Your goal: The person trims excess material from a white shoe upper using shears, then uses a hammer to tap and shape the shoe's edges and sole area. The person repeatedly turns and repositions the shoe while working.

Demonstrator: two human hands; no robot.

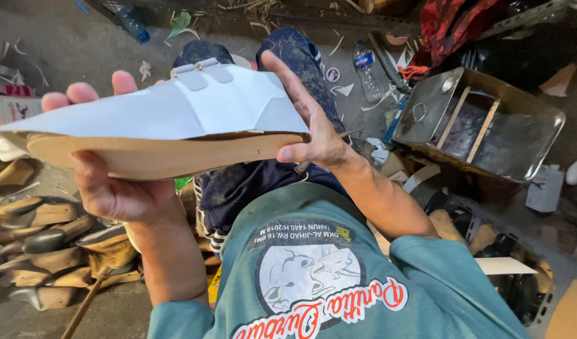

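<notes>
Held up over the lap: a white shoe upper point(188, 107) on a tan insole point(156, 157). Left hand point(112, 188) clasped under the toe end, fingertips over the far edge. Right hand point(313, 132) gripping the heel end. Beside the left knee, a pile of wooden lasts point(43, 245); to the right, a dented metal tin point(483, 125).

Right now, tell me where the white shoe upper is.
In the head view the white shoe upper is centre-left, held up over the person's lap between the left hand underneath and the right hand at its right end.
</notes>
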